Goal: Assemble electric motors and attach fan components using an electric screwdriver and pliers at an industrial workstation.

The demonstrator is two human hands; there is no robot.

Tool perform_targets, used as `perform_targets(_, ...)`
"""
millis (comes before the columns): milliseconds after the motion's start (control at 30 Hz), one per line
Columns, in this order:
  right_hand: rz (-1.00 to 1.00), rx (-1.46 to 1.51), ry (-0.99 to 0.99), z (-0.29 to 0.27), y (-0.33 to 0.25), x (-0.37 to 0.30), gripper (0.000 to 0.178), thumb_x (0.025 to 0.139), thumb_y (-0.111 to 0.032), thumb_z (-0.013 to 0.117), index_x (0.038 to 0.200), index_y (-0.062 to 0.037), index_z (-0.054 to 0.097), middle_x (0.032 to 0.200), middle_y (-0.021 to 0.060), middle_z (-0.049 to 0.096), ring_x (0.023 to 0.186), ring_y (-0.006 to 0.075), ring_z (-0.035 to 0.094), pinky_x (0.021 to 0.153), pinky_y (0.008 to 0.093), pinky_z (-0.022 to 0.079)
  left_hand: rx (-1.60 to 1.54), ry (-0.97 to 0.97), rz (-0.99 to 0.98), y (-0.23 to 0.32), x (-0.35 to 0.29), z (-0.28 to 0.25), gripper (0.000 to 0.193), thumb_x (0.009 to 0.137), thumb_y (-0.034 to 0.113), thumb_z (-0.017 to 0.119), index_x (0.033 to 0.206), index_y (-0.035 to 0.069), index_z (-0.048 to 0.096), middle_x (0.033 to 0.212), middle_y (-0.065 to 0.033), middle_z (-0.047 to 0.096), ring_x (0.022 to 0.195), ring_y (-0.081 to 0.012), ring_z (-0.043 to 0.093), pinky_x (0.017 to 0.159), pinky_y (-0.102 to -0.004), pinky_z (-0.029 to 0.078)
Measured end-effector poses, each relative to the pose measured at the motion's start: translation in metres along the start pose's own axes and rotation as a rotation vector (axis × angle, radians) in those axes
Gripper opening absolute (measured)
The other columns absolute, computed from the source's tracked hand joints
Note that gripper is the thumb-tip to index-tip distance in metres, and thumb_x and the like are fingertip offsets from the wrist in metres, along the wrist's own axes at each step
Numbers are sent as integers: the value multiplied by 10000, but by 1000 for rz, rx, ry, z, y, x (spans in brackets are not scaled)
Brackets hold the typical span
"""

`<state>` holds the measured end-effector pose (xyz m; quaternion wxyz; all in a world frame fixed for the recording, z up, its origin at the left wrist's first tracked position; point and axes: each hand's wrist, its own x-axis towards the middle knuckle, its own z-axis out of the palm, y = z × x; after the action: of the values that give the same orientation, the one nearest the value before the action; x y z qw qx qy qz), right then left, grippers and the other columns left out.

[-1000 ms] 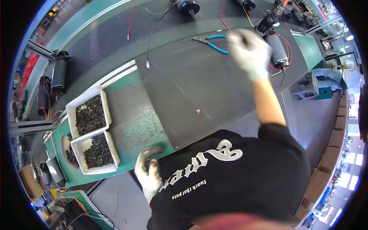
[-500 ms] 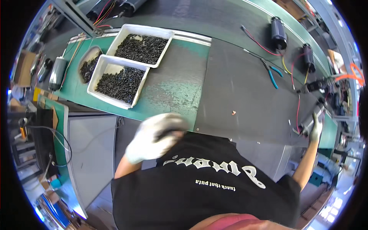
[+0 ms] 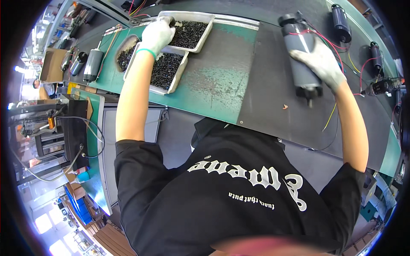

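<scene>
In a white glove, my right hand is wrapped round a grey cylindrical motor with black ends, a shaft and red wires. The motor is tilted over the dark mat at the right. My left hand, also gloved, reaches over two white trays of small black parts. Its fingers are closed on a small dark piece whose kind I cannot make out. The far tray lies just beyond that hand. Wrist and forearm partly cover the near tray.
Left of the trays is an oval dish of black parts, then another motor with wires. Two more motors and a power screwdriver lie at the right. A small scrap rests on the mat.
My left hand has gone from in front of my chest up and forward over the trays. My right hand has brought the motor inward from the far right and raised it.
</scene>
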<state>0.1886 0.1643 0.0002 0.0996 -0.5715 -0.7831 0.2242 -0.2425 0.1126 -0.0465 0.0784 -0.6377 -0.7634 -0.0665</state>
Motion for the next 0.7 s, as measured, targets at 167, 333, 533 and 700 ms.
perform_targets(167,-41,-184,-102,23,-11,43,930,716,-620,628,1201,156,468,1045,321,615,981,383,632,875,409,482,40,32,10,1,29,26,288,843,268,609,1053,77,658,1013,-204,666,981,-376,625,866,-442,490)
perform_targets(333,-208,-413,-167,40,-22,44,962,764,-664,568,1251,155,431,1138,341,581,1051,435,596,905,421,484,3,32,18,11,34,34,311,829,300,615,1032,69,662,1007,-212,662,970,-375,628,847,-456,493)
perform_targets(533,11,151,215,5,-36,-29,612,812,-396,625,1216,56,535,1137,262,616,1091,363,595,927,384,460,175,60,-63,6,28,42,252,822,264,639,981,70,666,999,-168,663,929,-351,638,824,-438,505)
perform_targets(700,72,197,1658,-63,100,-68,541,817,-113,720,1272,-4,449,1143,124,597,1026,215,565,951,375,450,147,-1,71,8,35,36,256,832,235,617,1033,79,647,1013,-159,664,951,-335,636,840,-418,504)
